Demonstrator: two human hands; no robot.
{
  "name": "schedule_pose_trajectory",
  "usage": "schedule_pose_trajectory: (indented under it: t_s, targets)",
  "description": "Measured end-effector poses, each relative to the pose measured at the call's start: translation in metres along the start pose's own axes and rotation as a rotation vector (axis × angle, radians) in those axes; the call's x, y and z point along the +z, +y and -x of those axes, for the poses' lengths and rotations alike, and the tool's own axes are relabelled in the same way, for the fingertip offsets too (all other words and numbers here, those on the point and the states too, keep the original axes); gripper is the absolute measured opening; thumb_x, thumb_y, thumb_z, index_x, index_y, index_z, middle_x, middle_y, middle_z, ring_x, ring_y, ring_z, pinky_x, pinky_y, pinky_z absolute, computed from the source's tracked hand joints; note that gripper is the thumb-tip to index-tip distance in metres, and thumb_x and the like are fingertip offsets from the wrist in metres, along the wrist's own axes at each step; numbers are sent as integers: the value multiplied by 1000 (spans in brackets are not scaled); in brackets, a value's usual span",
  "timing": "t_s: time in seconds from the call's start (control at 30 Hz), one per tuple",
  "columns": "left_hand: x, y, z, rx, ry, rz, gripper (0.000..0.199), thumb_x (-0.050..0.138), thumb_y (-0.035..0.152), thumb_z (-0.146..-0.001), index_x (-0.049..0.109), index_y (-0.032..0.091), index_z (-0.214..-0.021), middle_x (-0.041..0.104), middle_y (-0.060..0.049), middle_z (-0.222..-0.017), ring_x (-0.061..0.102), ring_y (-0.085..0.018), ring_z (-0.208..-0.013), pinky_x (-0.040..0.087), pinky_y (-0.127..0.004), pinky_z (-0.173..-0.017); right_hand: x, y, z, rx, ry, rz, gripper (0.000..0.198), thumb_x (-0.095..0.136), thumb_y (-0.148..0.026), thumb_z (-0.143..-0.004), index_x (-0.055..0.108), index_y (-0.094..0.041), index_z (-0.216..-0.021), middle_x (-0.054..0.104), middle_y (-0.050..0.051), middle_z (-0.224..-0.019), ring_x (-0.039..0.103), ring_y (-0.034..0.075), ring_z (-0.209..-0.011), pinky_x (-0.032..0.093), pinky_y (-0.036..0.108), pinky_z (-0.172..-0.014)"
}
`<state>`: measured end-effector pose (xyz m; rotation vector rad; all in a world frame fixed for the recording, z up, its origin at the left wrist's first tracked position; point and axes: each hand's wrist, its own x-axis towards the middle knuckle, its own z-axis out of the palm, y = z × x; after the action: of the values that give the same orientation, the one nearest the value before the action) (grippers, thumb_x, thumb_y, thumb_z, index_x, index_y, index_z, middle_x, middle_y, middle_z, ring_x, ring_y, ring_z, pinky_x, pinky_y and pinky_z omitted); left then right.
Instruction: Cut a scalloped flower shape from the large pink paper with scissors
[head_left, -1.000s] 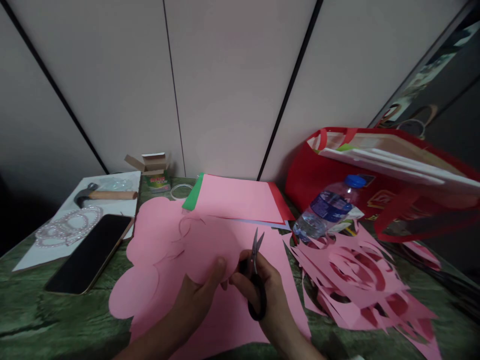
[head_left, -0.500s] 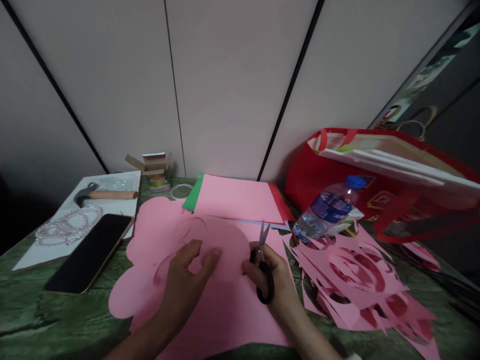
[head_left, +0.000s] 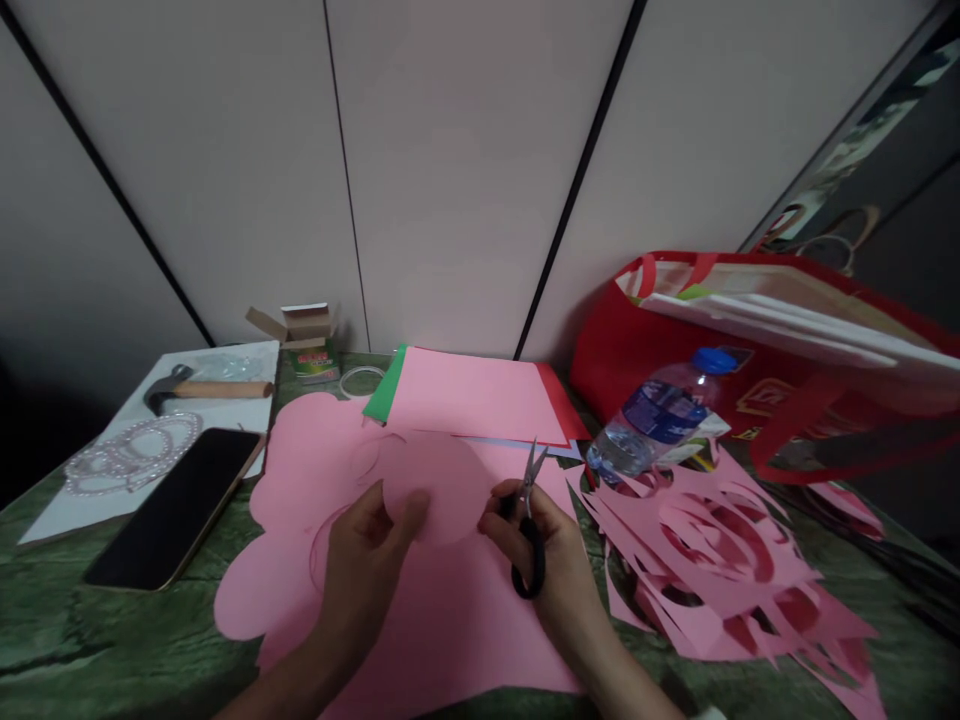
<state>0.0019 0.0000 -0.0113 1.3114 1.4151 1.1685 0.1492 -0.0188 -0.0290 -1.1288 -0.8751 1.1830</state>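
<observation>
Over the middle of the large pink sheet point(head_left: 465, 640) on the desk point(head_left: 52, 620), I see a pink paper disc point(head_left: 442, 490) held up, its broad face turned towards the person; being round, it has no clear long axis. The left hand point(head_left: 367, 550) has it pinched at its left side, thumb in front, with the forearm slanting in from the sheet's near left.

Above the sheet's right part, the right hand point(head_left: 551, 540) is closed around black-handled scissors point(head_left: 529, 478). Their long axis runs away from the person, tips towards the wall and a touch to the right, blades slightly parted, a handle loop hanging on the near side. That forearm slants in from the near right. Its thumb and fingertips meet near the disc's right edge; I can't tell whether they touch it.
</observation>
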Motion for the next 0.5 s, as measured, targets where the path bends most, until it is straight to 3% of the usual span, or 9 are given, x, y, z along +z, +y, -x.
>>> schedule_pose_trajectory:
  t_s: [0.13, 0.23, 0.37, 0.5]
  targets:
    - [-1, 0, 1, 22, 51, 7, 32, 57, 40, -75, 46, 19, -54, 44, 8, -44, 40, -8, -43, 32, -20, -42, 2, 4, 6, 25, -213, 6, 21, 68, -28, -66, 53, -18, -77, 57, -2, -63, 50, 12, -59, 37, 24, -55]
    - [0, -2, 2, 22, -4, 110, 25, 56, 35, -78, 50, 19, -59, 51, 8, -43, 47, -9, -39, 37, -20, -41, 6, 6, 11, 59, -305, 32, 21, 68, -28, -66, 53, -17, -77, 56, -1, -64, 48, 12, -58, 35, 23, -53]
    - [2, -2, 3, -12, -145, 146, 25, 58, 34, -76, 49, 18, -59, 55, 6, -42, 52, -10, -36, 40, -21, -39, 5, 3, 13, 24, -127, 65, 20, 67, -29, -67, 52, -17, -71, 50, -3, -60, 43, 11, -55, 34, 21, -50]
    - [5, -2, 7, -50, -388, 100, 21, 58, 32, -75, 54, 16, -62, 60, 3, -42, 55, -12, -36, 43, -22, -40, -2, -3, 10, 11, 64, 81, 26, 71, -28, -61, 52, -18, -75, 40, -8, -53, 35, 8, -48, 29, 19, -44]
